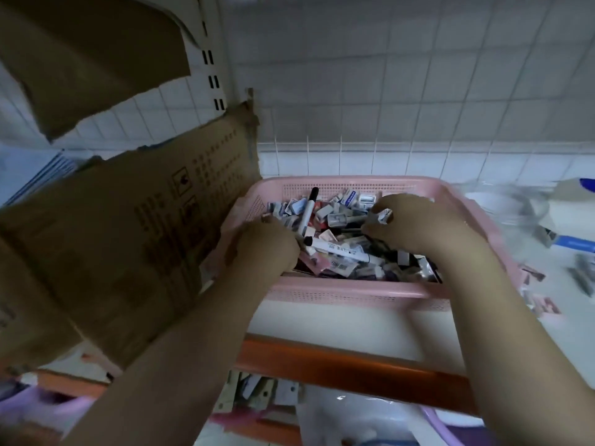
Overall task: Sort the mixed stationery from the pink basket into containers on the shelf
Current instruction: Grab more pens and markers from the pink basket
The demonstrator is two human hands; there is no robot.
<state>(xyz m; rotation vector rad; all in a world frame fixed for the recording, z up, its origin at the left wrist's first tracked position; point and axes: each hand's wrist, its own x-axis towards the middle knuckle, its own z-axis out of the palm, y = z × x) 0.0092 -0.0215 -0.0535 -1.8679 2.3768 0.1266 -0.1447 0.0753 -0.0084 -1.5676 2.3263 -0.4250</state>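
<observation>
**Head view: 2 hands deep in a crowded basket, spills likely**

Head camera looks down on the pink basket (347,294), which sits on a pale shelf (338,326) against the tiled wall. Both hands are inside it. The left hand (264,246) is curled down into the pile at the basket's left side, just beside a white marker (341,251) lying across the heap; whether it has hold of anything I cannot tell, since the fingers are buried. The right hand (421,220), toward the basket's back right, pinches a small boxed item (383,216) between curled fingertips.

The stationery is still almost all in the basket: small boxes, sharpeners and a 2nd marker (309,210) standing tilted near the back-left wall.

Risks as I judge them: the heap is loose and tangled, so lifting 1 piece could drag neighbours over the rim. A cardboard box (122,239) leans close against the basket's left side, and an elbow swinging left might knock it. Loose packets (534,304) already lie right of the basket, near the shelf's edge, and could get swept off.
</observation>
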